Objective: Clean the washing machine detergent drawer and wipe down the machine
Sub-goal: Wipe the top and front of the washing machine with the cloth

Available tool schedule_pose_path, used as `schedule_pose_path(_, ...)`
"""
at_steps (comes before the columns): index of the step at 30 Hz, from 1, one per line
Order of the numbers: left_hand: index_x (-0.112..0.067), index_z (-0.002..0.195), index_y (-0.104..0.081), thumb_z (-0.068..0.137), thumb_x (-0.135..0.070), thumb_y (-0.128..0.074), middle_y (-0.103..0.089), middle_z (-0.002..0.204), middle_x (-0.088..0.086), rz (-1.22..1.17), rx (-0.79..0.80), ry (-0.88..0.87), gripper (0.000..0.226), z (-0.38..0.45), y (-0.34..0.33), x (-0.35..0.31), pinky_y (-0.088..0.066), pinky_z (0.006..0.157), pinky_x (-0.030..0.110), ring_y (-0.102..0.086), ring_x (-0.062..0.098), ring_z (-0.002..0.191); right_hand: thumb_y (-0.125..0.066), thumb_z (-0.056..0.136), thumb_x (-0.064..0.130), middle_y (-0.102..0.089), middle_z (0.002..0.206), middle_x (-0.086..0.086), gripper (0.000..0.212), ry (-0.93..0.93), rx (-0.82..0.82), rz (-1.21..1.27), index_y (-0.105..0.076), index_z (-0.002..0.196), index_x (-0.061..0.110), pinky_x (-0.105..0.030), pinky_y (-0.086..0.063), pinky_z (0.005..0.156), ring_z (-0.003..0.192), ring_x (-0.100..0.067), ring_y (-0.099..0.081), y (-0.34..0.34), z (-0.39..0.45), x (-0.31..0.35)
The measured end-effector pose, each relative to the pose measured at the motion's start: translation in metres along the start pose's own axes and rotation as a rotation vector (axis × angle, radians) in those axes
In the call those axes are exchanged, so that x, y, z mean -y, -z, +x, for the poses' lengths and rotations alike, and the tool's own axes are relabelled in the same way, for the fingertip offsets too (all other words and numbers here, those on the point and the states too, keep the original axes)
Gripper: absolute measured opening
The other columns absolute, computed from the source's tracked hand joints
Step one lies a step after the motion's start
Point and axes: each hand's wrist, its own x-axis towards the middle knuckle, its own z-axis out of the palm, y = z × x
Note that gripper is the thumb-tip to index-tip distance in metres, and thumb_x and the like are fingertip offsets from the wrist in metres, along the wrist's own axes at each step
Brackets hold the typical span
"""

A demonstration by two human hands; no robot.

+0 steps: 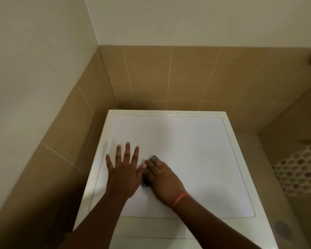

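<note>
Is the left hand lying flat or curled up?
Flat: the left hand rests palm down, fingers spread, on the washing machine top.

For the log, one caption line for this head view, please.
Left hand flat on the white washing machine top; right hand presses a small grey cloth beside it.

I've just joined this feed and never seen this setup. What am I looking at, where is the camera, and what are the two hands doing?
There is no robot here: one camera worn on a person's head looks down at their bare hands. The flat white top of the washing machine fills the middle, standing in a corner of tan-tiled walls. The left hand lies flat on the top with fingers spread, holding nothing. The right hand, with an orange band at the wrist, presses down on a small grey cleaning pad or cloth, mostly hidden beneath it. Nothing else lies on the top. The detergent drawer is out of view.
</note>
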Motion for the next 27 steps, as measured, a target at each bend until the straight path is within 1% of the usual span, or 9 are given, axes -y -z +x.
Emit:
schedule_pose_path(3,-0.024,0.155,-0.027,0.095,-0.067,-0.008,-0.022,0.161,0.012,0.011,-0.027,0.013,0.076,-0.003,0.005,-0.003,-0.019,0.111,0.068,-0.021,0.041,0.147,-0.046,0.096,0.032,-0.051,0.134,-0.002,0.036,-0.226,-0.047,-0.018,-0.053,0.131,0.024,-0.04,-0.044,0.103,0.13,-0.024,-0.041,0.008,-0.006,-0.033)
schedule_pose_path(6,-0.025,0.156,-0.022,0.094,-0.068,-0.004,-0.018,0.163,0.011,0.002,-0.029,0.055,0.077,-0.012,0.006,-0.006,-0.015,0.113,0.068,-0.016,0.04,0.148,-0.049,0.097,0.03,-0.049,0.14,-0.005,0.038,-0.438,-0.103,-0.049,-0.052,0.134,0.022,-0.043,-0.041,0.106,0.137,-0.03,-0.034,0.007,-0.012,-0.028)
schedule_pose_path(12,-0.027,0.156,-0.009,0.093,-0.067,0.006,-0.01,0.164,0.01,-0.049,0.015,0.14,0.077,-0.039,0.01,-0.027,-0.019,0.113,0.067,-0.013,0.038,0.15,-0.047,0.098,0.028,-0.032,0.157,-0.005,0.053,0.117,0.076,-0.109,-0.033,0.15,0.025,-0.045,-0.027,0.119,0.148,-0.032,-0.023,-0.009,-0.034,0.013)
schedule_pose_path(13,-0.026,0.156,-0.011,0.094,-0.067,0.007,-0.013,0.164,0.01,-0.056,0.01,0.148,0.077,-0.043,0.012,-0.028,-0.02,0.112,0.068,-0.015,0.039,0.149,-0.043,0.099,0.03,-0.034,0.156,-0.005,0.051,0.101,0.079,-0.112,-0.035,0.149,0.024,-0.045,-0.03,0.118,0.147,-0.031,-0.024,-0.008,-0.038,0.005)
schedule_pose_path(15,-0.026,0.156,-0.014,0.094,-0.067,0.007,-0.014,0.164,0.01,-0.061,0.004,0.161,0.078,-0.051,0.013,-0.026,-0.02,0.112,0.068,-0.016,0.038,0.149,-0.04,0.1,0.034,-0.039,0.153,-0.004,0.047,-0.101,0.051,-0.073,-0.04,0.146,0.023,-0.044,-0.034,0.114,0.147,-0.03,-0.024,0.001,-0.046,-0.01)
schedule_pose_path(18,-0.026,0.157,-0.013,0.093,-0.069,0.007,-0.012,0.164,0.009,-0.064,-0.008,0.201,0.079,-0.062,0.014,-0.024,-0.019,0.113,0.068,-0.015,0.039,0.149,-0.047,0.098,0.032,-0.042,0.151,-0.003,0.044,-0.334,-0.019,-0.034,-0.046,0.142,0.023,-0.044,-0.034,0.114,0.146,-0.032,-0.025,0.006,-0.061,0.003)
schedule_pose_path(23,-0.026,0.157,-0.011,0.092,-0.068,0.008,-0.01,0.164,0.009,-0.06,0.0,0.202,0.079,-0.079,0.018,-0.041,-0.017,0.114,0.066,-0.013,0.038,0.15,-0.051,0.098,0.026,-0.034,0.157,-0.003,0.055,0.046,0.073,-0.053,-0.032,0.149,0.03,-0.045,-0.029,0.117,0.147,-0.029,-0.024,-0.005,-0.092,0.032)
schedule_pose_path(25,-0.026,0.157,-0.012,0.093,-0.068,0.008,-0.011,0.164,0.009,-0.047,-0.002,0.195,0.079,-0.082,0.021,-0.044,-0.017,0.114,0.066,-0.014,0.038,0.149,-0.043,0.099,0.027,-0.041,0.153,-0.004,0.048,0.017,0.046,-0.063,-0.038,0.146,0.027,-0.045,-0.038,0.113,0.144,-0.03,-0.032,0.006,-0.097,0.015)
schedule_pose_path(27,-0.026,0.157,-0.013,0.093,-0.067,0.006,-0.011,0.164,0.009,-0.04,-0.004,0.214,0.078,-0.087,0.023,-0.045,-0.017,0.114,0.066,-0.014,0.039,0.149,-0.043,0.099,0.023,-0.037,0.155,-0.006,0.048,-0.164,0.071,-0.02,-0.039,0.146,0.025,-0.047,-0.036,0.114,0.147,-0.033,-0.025,0.017,-0.101,0.007)
